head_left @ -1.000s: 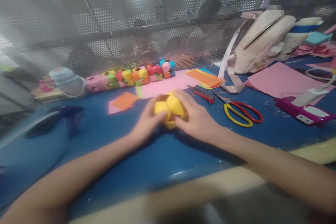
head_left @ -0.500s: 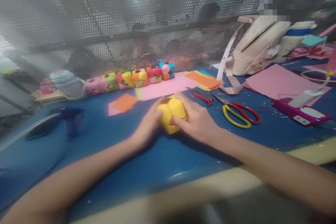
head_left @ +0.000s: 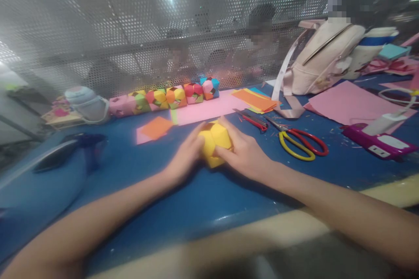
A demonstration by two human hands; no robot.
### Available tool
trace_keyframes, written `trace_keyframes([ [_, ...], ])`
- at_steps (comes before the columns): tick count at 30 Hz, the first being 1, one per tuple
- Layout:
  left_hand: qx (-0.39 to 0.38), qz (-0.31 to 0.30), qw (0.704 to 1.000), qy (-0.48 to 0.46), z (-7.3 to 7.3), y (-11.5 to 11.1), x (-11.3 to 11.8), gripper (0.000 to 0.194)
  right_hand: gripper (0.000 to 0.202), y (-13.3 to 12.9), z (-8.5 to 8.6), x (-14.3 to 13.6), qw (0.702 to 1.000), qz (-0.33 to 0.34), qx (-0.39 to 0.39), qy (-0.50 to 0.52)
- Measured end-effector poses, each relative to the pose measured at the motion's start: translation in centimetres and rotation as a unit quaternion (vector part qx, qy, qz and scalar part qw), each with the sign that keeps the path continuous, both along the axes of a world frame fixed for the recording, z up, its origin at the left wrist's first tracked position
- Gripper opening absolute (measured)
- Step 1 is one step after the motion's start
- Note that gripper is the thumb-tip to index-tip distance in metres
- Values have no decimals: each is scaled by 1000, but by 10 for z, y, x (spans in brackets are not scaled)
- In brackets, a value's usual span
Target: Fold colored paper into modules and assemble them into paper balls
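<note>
Between my two hands is a yellow folded-paper ball (head_left: 215, 139), held just above the blue table (head_left: 203, 209). My left hand (head_left: 187, 151) grips its left side, with the thumb on the near face. From the right, my right hand (head_left: 244, 150) closes on it, thumb pressed to the front and fingers over the far side. The far faces of the ball are hidden. Beyond it stands a row of similar multicoloured paper balls (head_left: 176, 97). Orange and pink paper squares (head_left: 157, 128) lie to the left of my hands.
Right of my hands lie large scissors (head_left: 297, 141) and a smaller red-handled pair (head_left: 255, 121), among paper scraps. Behind are orange paper strips (head_left: 255, 99), a pink sheet (head_left: 350, 100) and a pale backpack (head_left: 322, 59). A purple power adapter (head_left: 376, 139) sits at right, a lidded cup (head_left: 85, 103) at left.
The whole view has shifted very slightly. Both hands keep the same hold on the yellow paper ball, and nothing else has visibly moved.
</note>
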State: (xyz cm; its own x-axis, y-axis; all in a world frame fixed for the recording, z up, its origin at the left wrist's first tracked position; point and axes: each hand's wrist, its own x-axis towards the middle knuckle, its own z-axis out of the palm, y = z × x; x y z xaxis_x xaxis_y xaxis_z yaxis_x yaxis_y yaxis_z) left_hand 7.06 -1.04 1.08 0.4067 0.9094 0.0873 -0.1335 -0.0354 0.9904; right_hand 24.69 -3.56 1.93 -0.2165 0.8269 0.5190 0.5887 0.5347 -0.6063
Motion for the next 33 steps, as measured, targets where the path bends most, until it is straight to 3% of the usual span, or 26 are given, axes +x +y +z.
trace_keyframes([
  [8, -35, -4, 998, -54, 18, 0, 6, 49, 87, 4, 16, 20, 991, 96, -89, -11],
  [14, -79, -41, 994, -57, 14, 4, 5, 50, 84, 14, 16, 34, 979, 171, -111, -14],
  [21, -81, -40, 993, -70, 16, 3, 7, 47, 82, 21, 7, 34, 984, 165, -64, 7],
  [25, -97, -38, 991, -81, 17, 2, 8, 46, 97, 21, 8, 36, 978, 191, -82, -19],
  [33, -78, -24, 994, -74, 16, 4, 6, 51, 94, 22, 5, 32, 977, 185, -101, 31],
])
